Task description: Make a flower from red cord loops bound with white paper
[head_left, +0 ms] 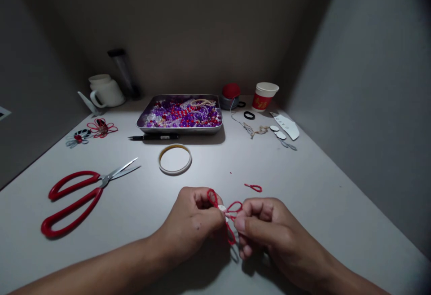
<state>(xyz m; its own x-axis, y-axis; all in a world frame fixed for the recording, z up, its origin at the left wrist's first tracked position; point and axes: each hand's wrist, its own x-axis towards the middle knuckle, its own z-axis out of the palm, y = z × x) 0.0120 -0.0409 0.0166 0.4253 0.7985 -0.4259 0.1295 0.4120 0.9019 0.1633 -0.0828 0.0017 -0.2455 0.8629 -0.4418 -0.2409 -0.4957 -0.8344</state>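
Note:
Low over the white table's near edge, my left hand (193, 219) and my right hand (264, 227) meet around a small piece of looped red cord (230, 214). Both pinch it between thumb and fingers. Several red loops stick out between the hands, gathered at a small pale piece in the middle. A short cut scrap of red cord (253, 187) lies on the table just beyond my right hand.
Red-handled scissors (81, 194) lie at left. A tape ring (175, 159), a black pen (153, 137) and a metal tray of purple and red beads (180, 114) sit ahead. Finished cord flowers (101, 128), a white jug (106, 91), a paper cup (264, 96) and a red pincushion (230, 95) stand farther back.

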